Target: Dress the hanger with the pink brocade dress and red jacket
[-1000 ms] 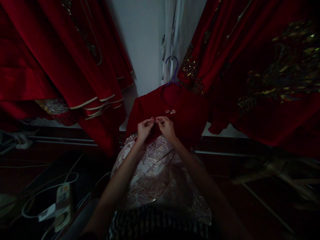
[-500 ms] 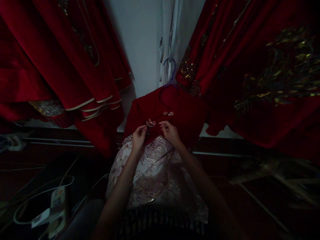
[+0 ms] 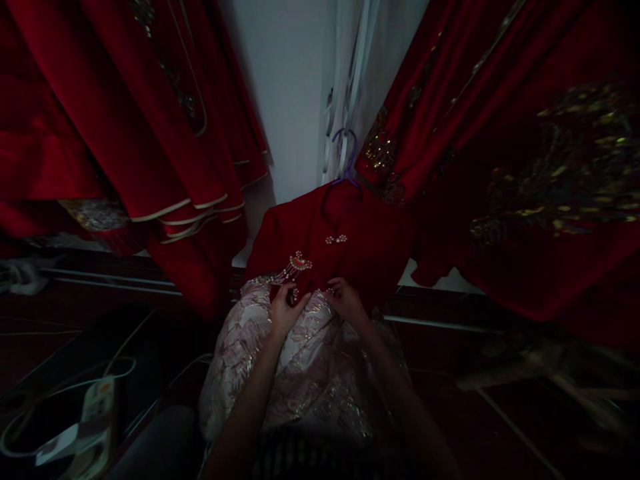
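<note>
A red jacket (image 3: 385, 233) hangs on a purple hanger (image 3: 346, 157), with a pearl-like clasp (image 3: 336, 239) across its upper front. A beaded brooch-like ornament (image 3: 299, 263) with dangling strands sits on the jacket's left side. Lower down, my left hand (image 3: 285, 313) grips the jacket front, its curled fingers and thumb around a small shiny fastener (image 3: 295, 293). Opposite it, my right hand (image 3: 346, 301) pinches the other front edge beside another small shiny piece (image 3: 330, 291). Dim light hides the exact finger contact. Below both hands spreads a pale pink, metallic patterned skirt (image 3: 300, 373).
Red garments with light piping (image 3: 165, 153) hang at left. More red garments with gold sequins (image 3: 575, 167) hang at right. A power strip (image 3: 97, 407) with a white cable lies at lower left. Blurred pale bars (image 3: 540, 367) stand at lower right.
Both hands have moved down the jacket front, from beside the brooch-like ornament to the lower fasteners. The ornament and its strands now show uncovered. The view has shifted slightly.
</note>
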### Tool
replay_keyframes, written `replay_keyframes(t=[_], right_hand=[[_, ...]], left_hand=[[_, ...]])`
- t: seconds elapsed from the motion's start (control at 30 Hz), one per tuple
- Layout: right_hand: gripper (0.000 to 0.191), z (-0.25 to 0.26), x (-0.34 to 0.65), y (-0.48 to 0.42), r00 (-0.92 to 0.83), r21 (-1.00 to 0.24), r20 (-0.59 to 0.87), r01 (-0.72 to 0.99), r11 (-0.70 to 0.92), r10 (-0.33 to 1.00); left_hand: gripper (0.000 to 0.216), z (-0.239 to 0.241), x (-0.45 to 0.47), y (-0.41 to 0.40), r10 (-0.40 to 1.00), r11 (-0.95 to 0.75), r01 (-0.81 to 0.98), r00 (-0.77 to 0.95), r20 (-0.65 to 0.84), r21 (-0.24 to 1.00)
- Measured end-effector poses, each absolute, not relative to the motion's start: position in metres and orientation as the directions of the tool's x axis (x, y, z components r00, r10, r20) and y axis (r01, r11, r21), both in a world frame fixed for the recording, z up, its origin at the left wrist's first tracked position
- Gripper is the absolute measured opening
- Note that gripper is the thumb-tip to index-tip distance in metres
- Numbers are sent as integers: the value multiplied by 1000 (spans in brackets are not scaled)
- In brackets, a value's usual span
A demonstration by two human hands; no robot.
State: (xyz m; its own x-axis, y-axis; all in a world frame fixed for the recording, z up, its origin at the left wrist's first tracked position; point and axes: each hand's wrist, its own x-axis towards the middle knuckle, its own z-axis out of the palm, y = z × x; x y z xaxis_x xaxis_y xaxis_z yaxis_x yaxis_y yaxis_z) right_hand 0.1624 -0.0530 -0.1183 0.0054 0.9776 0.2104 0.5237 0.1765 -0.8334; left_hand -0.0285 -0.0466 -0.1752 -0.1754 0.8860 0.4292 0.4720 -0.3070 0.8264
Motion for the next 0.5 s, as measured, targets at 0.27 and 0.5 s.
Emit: replay_keyframes(t=[0.27, 0.5], right_hand=[[26, -89, 194, -60, -62, -919, 40, 389, 61, 997], [33, -53, 187, -78, -295, -997, -77, -8, -83, 952]], left_hand=[[22, -135, -39, -67, 696, -365, 593, -338, 634, 717], [22, -119, 1, -79, 732, -420, 530, -282, 620, 737]])
